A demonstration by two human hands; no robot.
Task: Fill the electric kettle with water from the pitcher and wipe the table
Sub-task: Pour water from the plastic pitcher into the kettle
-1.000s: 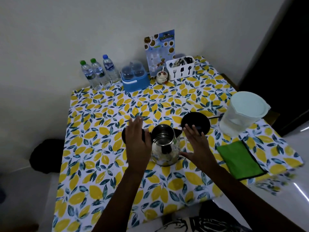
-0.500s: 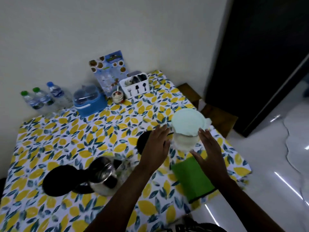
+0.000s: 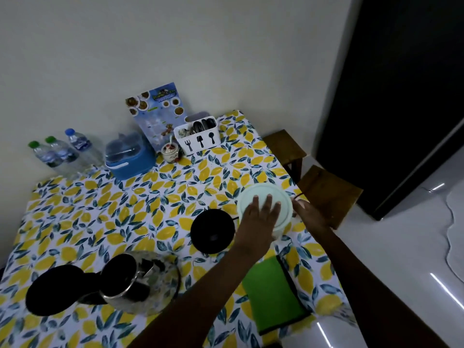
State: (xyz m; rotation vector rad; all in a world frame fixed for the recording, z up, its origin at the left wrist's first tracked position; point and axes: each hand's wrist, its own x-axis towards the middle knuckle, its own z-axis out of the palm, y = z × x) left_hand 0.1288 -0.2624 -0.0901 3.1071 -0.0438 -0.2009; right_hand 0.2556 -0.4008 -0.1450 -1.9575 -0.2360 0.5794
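Right now, head view only: left hand lies flat, fingers spread, palm down on the pale lid of the pitcher, which stands upright near the table's right edge. Right hand is at the pitcher's right side, about where the handle would be; cannot tell whether its fingers are closed around anything, they're hidden behind the pitcher. Electric kettle, steel, stands off its base toward the near left corner, lid flipped open to the left, black. Round black kettle base sits just left of the pitcher, touching or nearly so, cord running behind. Green cloth lies flat and folded at the near right edge, below the pitcher. Table has a lemon-print cover. Along the far edge by the wall: three water bottles, a blue container, a small jar, a white cutlery holder, a menu card leaning on the wall. Two wooden stools stand beside the right edge.
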